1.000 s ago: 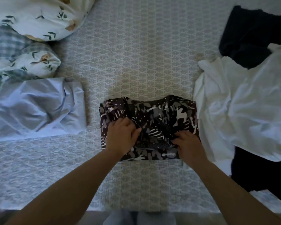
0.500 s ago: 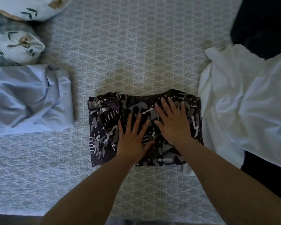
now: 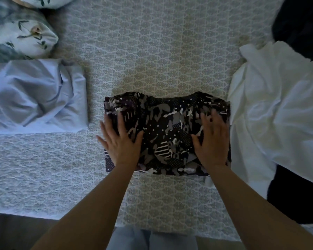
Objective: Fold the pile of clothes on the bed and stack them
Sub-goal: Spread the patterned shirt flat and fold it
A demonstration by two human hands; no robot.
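Note:
A dark patterned garment (image 3: pixel 167 130), black with grey and white shapes, lies folded into a rectangle in the middle of the bed (image 3: pixel 152 51). My left hand (image 3: pixel 122 141) rests flat on its left edge, fingers spread, partly over the bedcover. My right hand (image 3: pixel 212 139) presses flat on its right side, fingers spread. Neither hand grips the cloth. To the left lies a folded pale blue garment (image 3: pixel 34 98). On the right sits a loose pile: a white garment (image 3: pixel 278 109) over dark clothes (image 3: pixel 300 24).
Floral pillows (image 3: pixel 20 33) lie at the back left. The bed's near edge runs along the bottom, with my legs (image 3: pixel 152 239) just below it. More dark cloth (image 3: pixel 294 193) lies at the lower right.
Both hands were pinching the garment's near edge, then lay flat together at its centre. Now they have slid apart to its left and right sides.

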